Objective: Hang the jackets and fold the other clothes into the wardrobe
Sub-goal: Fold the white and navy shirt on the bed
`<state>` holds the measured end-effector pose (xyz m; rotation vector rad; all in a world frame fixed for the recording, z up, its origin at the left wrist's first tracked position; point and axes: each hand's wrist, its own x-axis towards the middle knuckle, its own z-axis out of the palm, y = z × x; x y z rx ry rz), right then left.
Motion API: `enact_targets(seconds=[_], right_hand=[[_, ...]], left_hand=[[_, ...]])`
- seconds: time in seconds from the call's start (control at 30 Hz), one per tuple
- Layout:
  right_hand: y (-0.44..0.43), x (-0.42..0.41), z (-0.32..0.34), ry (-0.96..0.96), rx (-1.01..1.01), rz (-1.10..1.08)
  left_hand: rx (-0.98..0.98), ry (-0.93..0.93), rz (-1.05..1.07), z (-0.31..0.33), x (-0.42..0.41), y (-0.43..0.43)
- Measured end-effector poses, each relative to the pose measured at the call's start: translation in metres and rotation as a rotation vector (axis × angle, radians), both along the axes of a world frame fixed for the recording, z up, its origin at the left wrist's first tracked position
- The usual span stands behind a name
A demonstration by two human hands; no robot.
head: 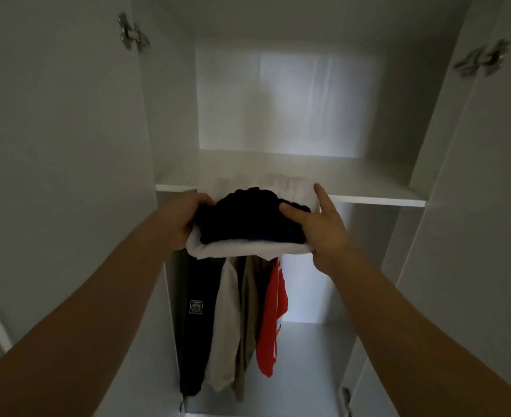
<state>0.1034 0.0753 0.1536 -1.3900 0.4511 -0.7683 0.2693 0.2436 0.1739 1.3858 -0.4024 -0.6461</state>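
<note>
Two folded garments make up the stack (pixel 249 233) we hold: a dark garment (pixel 248 209) lying on top of a white garment (pixel 239 251). Our left hand (pixel 185 219) is curled round the stack's left end. Our right hand (pixel 323 233) clamps the right end, with the thumb pressed on the dark cloth, the palm under the near corner and the forefinger stretched along the white edge. So neither hand is free.

The stack's long axis runs left to right, in line with the front edge of the shelf (pixel 383 188). Its far edge looks to be at that edge or just over it, though we cannot tell whether it rests there. Its near edge hangs out towards us. With one hand at each end, neither is clearly nearer the shelf. We judge that the coming move is a straight, level push away from us, so the whole stack lands on the board.

Below the shelf we count four hanging pieces, close together:
- a black jacket (pixel 192 320) at the left
- a pale jacket (pixel 224 326)
- an olive jacket (pixel 246 311)
- a red jacket (pixel 270 320) at the right

Two metal hinges show, a left hinge (pixel 132 33) and a right hinge (pixel 482 57).
</note>
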Motion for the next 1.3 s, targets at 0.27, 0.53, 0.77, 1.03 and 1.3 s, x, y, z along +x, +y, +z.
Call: enact_targets(seconds=[0.27, 0.53, 0.77, 1.03, 1.3], right_hand=[[-0.080, 0.158, 0.036, -0.037, -0.195, 0.056], [-0.131, 0.299, 0.068, 0.065, -0.218, 0.113], [-0.147, 0.356, 0.042, 0.823, -0.918, 0.102], [-0.150, 0.360, 0.041, 0.644, -1.499, 0.475], [-0.141, 0.365, 0.032, 0.592, -1.591, 0.431]], left_hand=[[0.230, -0.559, 0.240, 0.038, 0.144, -0.087], [0.315, -0.762, 0.503, 0.075, 0.277, -0.138], [0.742, -0.854, 0.531, 0.081, 0.328, -0.148], [0.849, -0.901, 0.082, 0.021, 0.311, -0.157], [0.922, -1.211, 0.210, -0.008, 0.300, -0.134]])
